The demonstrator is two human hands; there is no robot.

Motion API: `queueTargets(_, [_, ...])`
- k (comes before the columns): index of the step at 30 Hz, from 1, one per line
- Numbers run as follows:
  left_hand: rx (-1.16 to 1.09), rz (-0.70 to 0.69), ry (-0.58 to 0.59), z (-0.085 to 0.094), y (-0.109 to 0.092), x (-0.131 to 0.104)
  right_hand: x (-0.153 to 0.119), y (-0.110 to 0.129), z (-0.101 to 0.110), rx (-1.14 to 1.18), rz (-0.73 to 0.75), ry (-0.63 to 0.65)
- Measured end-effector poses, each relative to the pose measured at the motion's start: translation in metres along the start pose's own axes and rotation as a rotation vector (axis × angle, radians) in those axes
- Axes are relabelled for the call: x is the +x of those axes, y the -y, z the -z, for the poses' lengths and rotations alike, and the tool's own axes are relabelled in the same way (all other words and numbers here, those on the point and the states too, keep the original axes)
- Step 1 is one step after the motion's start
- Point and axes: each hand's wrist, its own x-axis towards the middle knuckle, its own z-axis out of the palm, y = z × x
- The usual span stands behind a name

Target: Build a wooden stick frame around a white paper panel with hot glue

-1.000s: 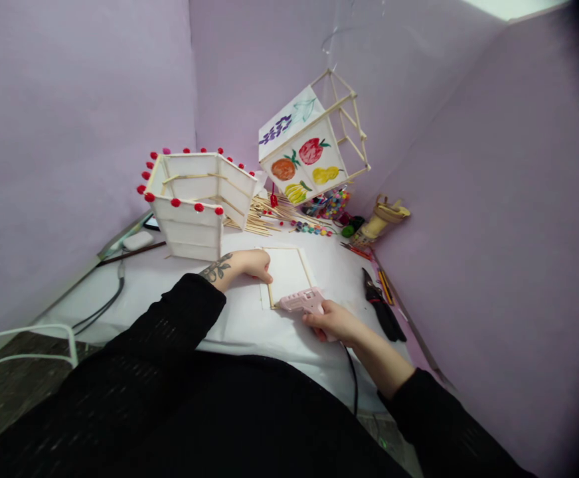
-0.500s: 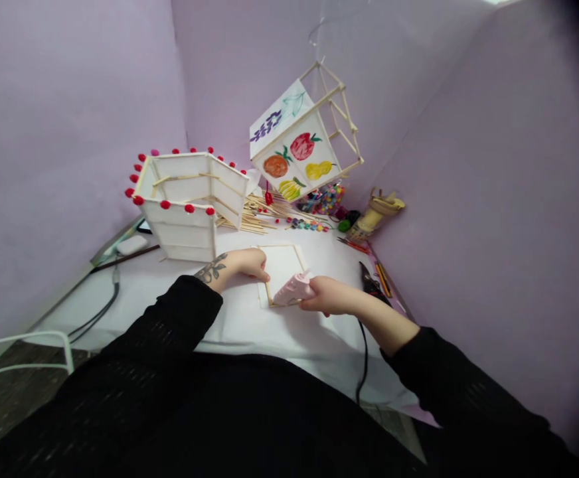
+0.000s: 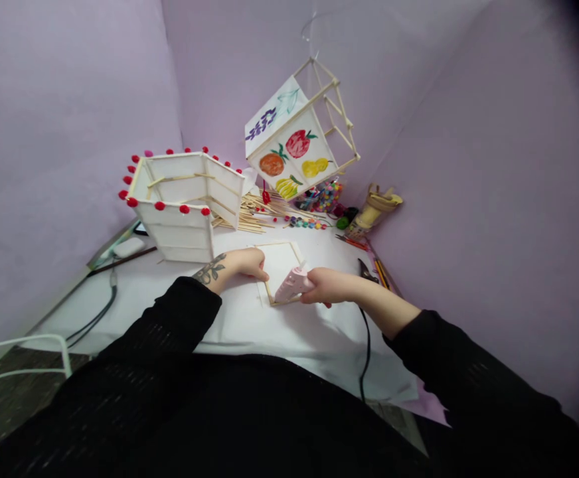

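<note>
My right hand (image 3: 325, 286) is wrapped round a pink hot glue gun (image 3: 289, 285). The gun's nozzle is at the right part of a thin wooden stick frame (image 3: 268, 289), which lies over a white paper sheet (image 3: 278, 259) on the table. At the frame's left side, my left hand (image 3: 251, 263) has its fingers curled and its thumb on the stick, holding it against the paper. The gun and right hand hide the frame's lower right corner.
A white-panelled lantern body (image 3: 180, 232) edged with red pompoms stands at left. Above hangs a fruit-painted lantern (image 3: 292, 149). Wooden sticks (image 3: 254, 216), a string of coloured beads (image 3: 307, 224), pliers (image 3: 366, 271), a holder (image 3: 374, 212) and a cable (image 3: 366, 358) lie around.
The glue gun in my right hand has moved slightly up and right, its nozzle nearer the frame's right side. My left hand stays at the left stick. The view has shifted slightly.
</note>
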Motion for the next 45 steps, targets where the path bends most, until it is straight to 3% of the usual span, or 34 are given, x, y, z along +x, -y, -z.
queueTargets(11, [-0.007, 0.003, -0.002, -0.001, 0.003, 0.002, -0.005, -0.009, 0.003, -0.015, -0.037, 0.003])
queueTargets(18, [-0.006, 0.01, -0.009, -0.002, 0.004, 0.002, -0.01, -0.003, 0.002, -0.308, 0.048, -0.139])
queueTargets(21, [-0.004, -0.002, -0.015, -0.003, 0.005, 0.002, -0.013, -0.007, 0.007, -0.319, 0.045, -0.144])
queueTargets(27, [0.038, -0.004, -0.064, -0.001, -0.003, -0.004, -0.03, -0.059, 0.018, 0.117, 0.036, -0.138])
queueTargets(32, [0.031, -0.121, -0.156, 0.004, -0.012, -0.014, -0.038, -0.102, -0.007, 0.528, 0.085, -0.289])
queueTargets(35, [-0.068, -0.306, -0.039, 0.002, -0.011, -0.013, -0.039, -0.107, -0.031, 0.714, 0.085, -0.407])
queueTargets(38, [-0.077, -0.427, 0.038, -0.004, -0.009, -0.005, -0.038, -0.108, -0.05, 0.847, 0.065, -0.431])
queueTargets(42, [-0.076, -0.435, -0.042, -0.011, -0.013, 0.004, -0.033, -0.112, -0.063, 0.958, 0.055, -0.457])
queueTargets(45, [-0.031, -0.361, -0.215, -0.018, -0.025, 0.007, -0.027, -0.115, -0.065, 1.002, 0.059, -0.524])
